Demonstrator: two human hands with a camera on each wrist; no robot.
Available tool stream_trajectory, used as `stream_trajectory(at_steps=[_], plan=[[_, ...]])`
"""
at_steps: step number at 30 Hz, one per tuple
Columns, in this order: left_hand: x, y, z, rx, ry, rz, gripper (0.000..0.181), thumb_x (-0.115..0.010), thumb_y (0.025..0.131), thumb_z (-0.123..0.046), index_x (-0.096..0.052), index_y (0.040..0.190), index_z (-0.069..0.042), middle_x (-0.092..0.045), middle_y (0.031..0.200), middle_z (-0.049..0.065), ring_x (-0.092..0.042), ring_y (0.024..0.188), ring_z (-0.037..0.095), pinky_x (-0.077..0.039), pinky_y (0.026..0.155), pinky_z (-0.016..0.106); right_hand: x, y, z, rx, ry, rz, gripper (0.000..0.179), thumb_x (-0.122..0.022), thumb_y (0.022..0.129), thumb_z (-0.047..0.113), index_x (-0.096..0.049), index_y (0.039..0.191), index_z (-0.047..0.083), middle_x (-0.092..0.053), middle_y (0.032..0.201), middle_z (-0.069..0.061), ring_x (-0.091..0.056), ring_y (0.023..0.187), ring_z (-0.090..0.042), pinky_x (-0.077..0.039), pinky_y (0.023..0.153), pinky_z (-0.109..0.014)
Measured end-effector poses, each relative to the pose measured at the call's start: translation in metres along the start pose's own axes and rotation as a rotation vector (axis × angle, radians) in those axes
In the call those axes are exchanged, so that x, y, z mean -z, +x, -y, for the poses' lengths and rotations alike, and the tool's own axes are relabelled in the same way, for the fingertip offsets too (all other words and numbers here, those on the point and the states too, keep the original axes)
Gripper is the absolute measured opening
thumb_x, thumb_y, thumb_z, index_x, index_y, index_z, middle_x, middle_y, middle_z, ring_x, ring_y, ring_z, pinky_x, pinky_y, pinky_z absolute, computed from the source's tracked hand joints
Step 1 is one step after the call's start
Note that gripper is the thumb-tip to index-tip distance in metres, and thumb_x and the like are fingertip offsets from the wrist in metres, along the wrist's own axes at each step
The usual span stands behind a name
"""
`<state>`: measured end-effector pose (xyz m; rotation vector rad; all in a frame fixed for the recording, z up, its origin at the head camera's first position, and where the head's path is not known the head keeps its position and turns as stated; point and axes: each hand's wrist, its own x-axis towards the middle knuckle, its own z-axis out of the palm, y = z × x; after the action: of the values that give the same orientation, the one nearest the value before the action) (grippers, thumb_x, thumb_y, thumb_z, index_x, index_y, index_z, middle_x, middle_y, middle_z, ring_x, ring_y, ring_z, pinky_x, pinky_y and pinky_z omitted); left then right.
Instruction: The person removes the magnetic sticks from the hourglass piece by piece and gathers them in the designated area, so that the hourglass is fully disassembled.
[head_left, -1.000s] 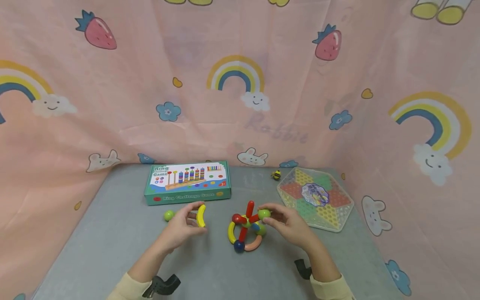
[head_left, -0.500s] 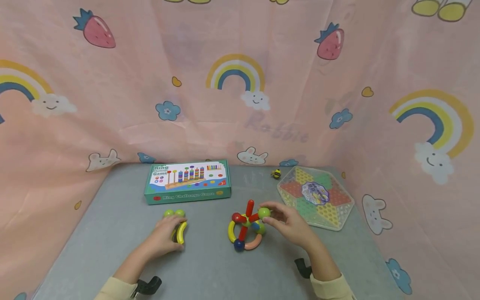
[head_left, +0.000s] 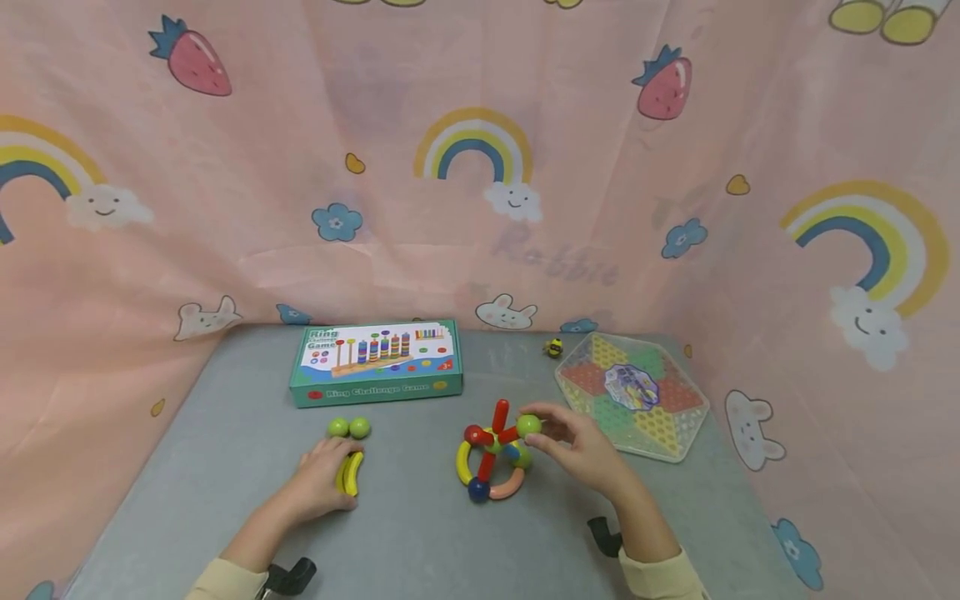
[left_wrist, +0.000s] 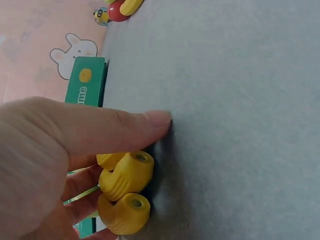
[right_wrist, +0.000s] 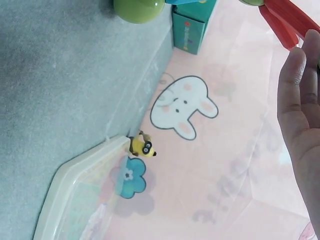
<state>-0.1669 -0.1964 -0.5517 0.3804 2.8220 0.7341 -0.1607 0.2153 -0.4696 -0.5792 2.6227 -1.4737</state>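
In the head view my left hand (head_left: 318, 483) is down on the table at the left, its thumb and fingers around the ends of a curved yellow stick (head_left: 354, 475). More curved yellow sticks (left_wrist: 125, 214) lie side by side against it, with round holes in their near ends. Two green balls (head_left: 360, 427) sit just beyond the fingers. My right hand (head_left: 581, 450) pinches a green ball (head_left: 528, 425) at the tip of a red rod. That rod belongs to a ball-and-stick build with an upright red rod (head_left: 501, 415), a dark blue ball (head_left: 478, 490) and a curved base.
A green Ring Challenge Game box (head_left: 378, 392) lies at the back left. To the right rests a clear hexagonal game board (head_left: 671, 450), with a small bee figure (head_left: 553, 348) near its back corner. A pink printed cloth (head_left: 480, 267) hangs behind the grey table (head_left: 420, 542).
My left hand has carried a curved yellow stick leftward and down beside the other yellow sticks. A second green ball shows now. My right hand and the build keep their place.
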Motion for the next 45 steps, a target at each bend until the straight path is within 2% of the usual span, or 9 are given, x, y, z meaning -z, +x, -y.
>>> stream_trajectory(at_steps=[4, 8, 13, 19, 25, 30, 34, 39, 45], plan=[[0.002, 0.0, -0.008, -0.029, -0.006, -0.024, 0.091, -0.095, 0.064, -0.025, -0.053, 0.143, -0.007, -0.054, 0.141, 0.013, -0.045, 0.131, 0.038, -0.037, 0.103, 0.063, 0.0, -0.001, -0.002, 0.026, 0.024, -0.008, 0.035, -0.068, 0.097, 0.025, -0.063, 0.131, 0.017, -0.068, 0.125, -0.008, -0.069, 0.096, -0.016, -0.057, 0.086, -0.027], [-0.002, 0.001, -0.027, -0.086, -0.012, -0.132, 0.086, -0.091, 0.072, -0.032, -0.051, 0.145, -0.01, -0.052, 0.145, 0.014, -0.043, 0.136, 0.039, -0.035, 0.105, 0.066, -0.001, -0.001, -0.003, 0.06, 0.048, -0.01, 0.037, -0.068, 0.097, 0.023, -0.061, 0.133, 0.017, -0.066, 0.128, -0.009, -0.07, 0.095, -0.015, -0.057, 0.084, -0.027], [-0.022, 0.002, -0.065, -0.148, -0.13, -0.203, 0.067, -0.086, 0.079, -0.027, -0.059, 0.137, -0.011, -0.061, 0.131, 0.008, -0.057, 0.118, 0.027, -0.049, 0.097, 0.05, -0.001, -0.003, -0.004, 0.071, 0.042, -0.012, 0.037, -0.069, 0.097, 0.023, -0.062, 0.133, 0.018, -0.067, 0.127, -0.006, -0.069, 0.098, -0.014, -0.058, 0.084, -0.028], [-0.069, 0.014, -0.118, -0.029, -0.339, -0.002, 0.078, -0.078, 0.084, -0.05, -0.052, 0.141, -0.004, -0.064, 0.114, 0.009, -0.059, 0.088, 0.016, -0.053, 0.071, 0.033, 0.0, -0.006, -0.007, 0.056, 0.025, -0.038, 0.039, -0.07, 0.096, 0.023, -0.062, 0.133, 0.02, -0.067, 0.128, -0.002, -0.066, 0.103, -0.016, -0.057, 0.086, -0.027], [-0.101, 0.029, -0.15, 0.134, -0.304, -0.029, 0.094, -0.074, 0.076, -0.07, -0.054, 0.134, 0.002, -0.061, 0.112, 0.01, -0.058, 0.093, 0.021, -0.055, 0.076, 0.042, 0.002, -0.009, -0.007, 0.057, 0.053, -0.043, 0.043, -0.072, 0.094, 0.015, -0.061, 0.134, 0.021, -0.066, 0.129, -0.003, -0.067, 0.105, -0.019, -0.057, 0.089, -0.028], [-0.104, 0.041, -0.158, 0.149, -0.186, -0.104, 0.078, -0.078, 0.078, -0.06, -0.057, 0.123, 0.001, -0.054, 0.091, 0.005, -0.051, 0.072, 0.018, -0.044, 0.056, 0.031, 0.006, -0.013, -0.01, 0.056, 0.078, -0.042, 0.046, -0.072, 0.094, 0.017, -0.058, 0.138, 0.02, -0.064, 0.133, -0.013, -0.068, 0.106, -0.019, -0.056, 0.091, -0.03], [-0.106, 0.047, -0.154, 0.104, -0.143, -0.152, 0.066, -0.08, 0.08, -0.043, -0.059, 0.124, 0.002, -0.054, 0.092, 0.004, -0.049, 0.071, 0.016, -0.042, 0.056, 0.028, 0.008, -0.017, -0.018, 0.058, 0.127, -0.052, 0.039, -0.062, 0.101, 0.015, -0.057, 0.14, 0.015, -0.063, 0.132, -0.017, -0.069, 0.102, -0.018, -0.057, 0.086, -0.031], [-0.107, 0.051, -0.145, 0.023, -0.206, -0.199, 0.066, -0.078, 0.081, -0.026, -0.056, 0.136, 0.003, -0.061, 0.11, 0.011, -0.055, 0.09, 0.019, -0.051, 0.074, 0.035, 0.009, -0.017, -0.031, 0.056, 0.158, -0.088, 0.033, -0.043, 0.109, 0.013, -0.058, 0.137, 0.005, -0.065, 0.125, -0.024, -0.07, 0.093, -0.023, -0.059, 0.082, -0.035], [-0.107, 0.06, -0.136, -0.076, -0.28, -0.186, 0.059, -0.072, 0.091, -0.02, -0.051, 0.143, -0.003, -0.061, 0.133, 0.015, -0.057, 0.117, 0.028, -0.051, 0.098, 0.048, 0.001, -0.003, -0.045, -0.106, -0.031, -0.042, 0.03, -0.054, 0.104, 0.012, -0.062, 0.133, 0.013, -0.063, 0.135, -0.016, -0.064, 0.115, -0.032, -0.056, 0.093, -0.042]])
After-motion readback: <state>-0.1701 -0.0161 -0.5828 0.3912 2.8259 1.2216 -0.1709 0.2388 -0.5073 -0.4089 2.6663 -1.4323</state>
